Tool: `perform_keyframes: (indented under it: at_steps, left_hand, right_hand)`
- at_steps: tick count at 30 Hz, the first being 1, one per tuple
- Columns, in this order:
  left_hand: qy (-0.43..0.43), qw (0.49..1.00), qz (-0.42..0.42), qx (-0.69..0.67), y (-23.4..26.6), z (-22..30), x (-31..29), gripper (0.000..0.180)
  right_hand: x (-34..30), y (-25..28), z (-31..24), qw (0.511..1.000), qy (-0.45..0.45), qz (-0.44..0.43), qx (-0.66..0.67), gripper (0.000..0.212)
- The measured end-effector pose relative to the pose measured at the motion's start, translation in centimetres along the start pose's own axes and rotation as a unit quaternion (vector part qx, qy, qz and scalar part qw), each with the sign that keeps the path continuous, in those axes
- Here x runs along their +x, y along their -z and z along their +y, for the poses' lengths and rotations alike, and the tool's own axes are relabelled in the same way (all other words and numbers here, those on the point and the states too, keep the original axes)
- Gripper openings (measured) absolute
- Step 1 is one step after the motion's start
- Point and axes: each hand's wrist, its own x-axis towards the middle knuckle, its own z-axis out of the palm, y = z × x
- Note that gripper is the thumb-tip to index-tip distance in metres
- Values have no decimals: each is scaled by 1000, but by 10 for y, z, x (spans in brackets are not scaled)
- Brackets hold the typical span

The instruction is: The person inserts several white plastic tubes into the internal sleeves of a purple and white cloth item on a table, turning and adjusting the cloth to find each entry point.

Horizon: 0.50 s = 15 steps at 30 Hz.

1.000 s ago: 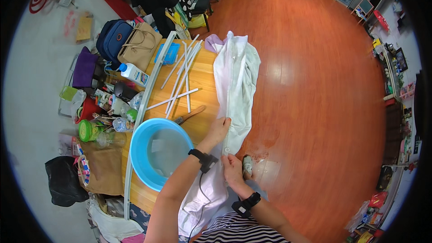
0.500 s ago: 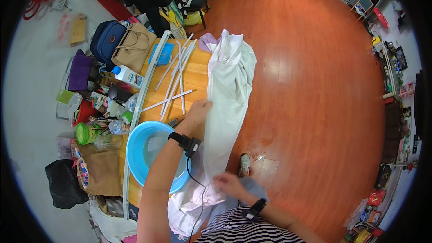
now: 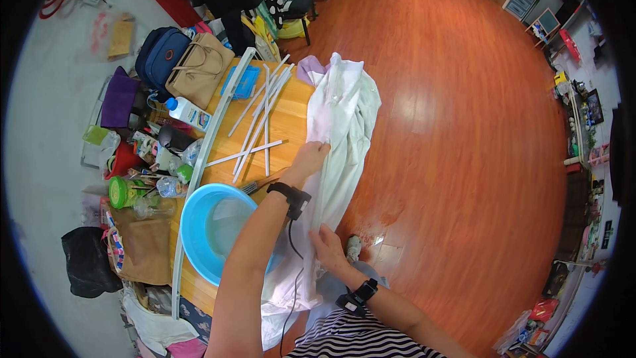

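Note:
A long white cloth [image 3: 348,116], pale green in parts with a lilac corner at its far end, hangs along the right edge of the wooden table [image 3: 289,109]. My left hand [image 3: 309,160] pinches its edge about midway. Closer to my body, my right hand [image 3: 329,250] grips the same edge lower down, so a straight stretch runs between the two. Beside my left forearm stands a light blue basin [image 3: 192,229], with what looks like water in it. A brush with a wooden handle [image 3: 268,179] lies partly behind my left wrist.
Several thin white sticks [image 3: 255,134] lie crossed on the table near a blue plastic basket [image 3: 246,83]. A pale rail [image 3: 211,136] runs along the left side. Beyond it stand a white bottle [image 3: 189,113], a beige handbag [image 3: 199,69] and a green-lidded jar [image 3: 119,192].
My left hand has moved slightly right and gathers the cloth's edge. My right hand, blurred and lower before, has come up onto the cloth. The cloth is drawn into a narrower fold.

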Motion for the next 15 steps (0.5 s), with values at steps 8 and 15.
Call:
perform_keyframes:
  at_steps: [8,15]
  left_hand:
    - [-9,999,-28,-17,-17,14,-31,38]
    - [-1,998,7,-69,-10,12,-35,37]
  right_hand:
    - [9,15,-9,998,-38,-17,45,24]
    - [25,27,-28,999,-1,-32,27,22]
